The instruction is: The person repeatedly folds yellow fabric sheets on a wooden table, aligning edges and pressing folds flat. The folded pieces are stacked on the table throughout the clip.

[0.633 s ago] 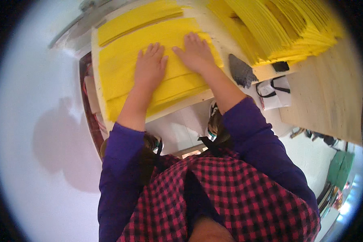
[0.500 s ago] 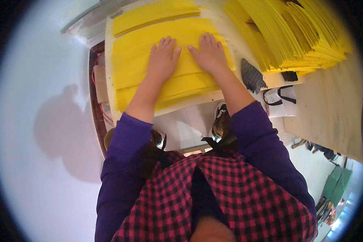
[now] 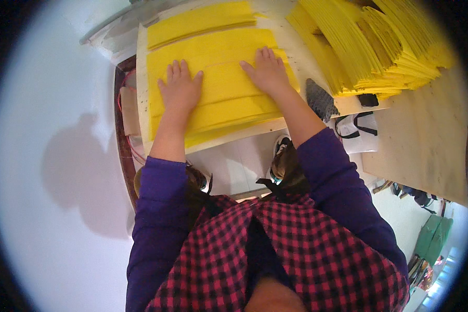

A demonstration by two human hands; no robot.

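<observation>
Yellow fabric sheets [image 3: 223,80] lie flat and folded on a pale wooden table. On the left part of the top sheet rests my left hand [image 3: 180,89], palm down with its fingers spread. My right hand [image 3: 267,73] is also palm down, near the right edge of the fabric, fingers stretched out and thumb apart. Neither hand grips anything. Beyond the sheets, a narrow yellow fabric strip stack [image 3: 203,22] lies along the far side of the table.
Tall piles of folded yellow fabric [image 3: 353,52] stand at the far right. A dark grey cloth piece [image 3: 321,100] and a small black piece [image 3: 368,100] lie near the table's edge. A white bag with black handles [image 3: 360,136] is below. The white wall [image 3: 31,208] rises at left.
My left hand has slid left and slightly nearer across the yellow fabric, its fingers spreading. The right hand has stayed almost in place, and the top layer's fold lies flatter.
</observation>
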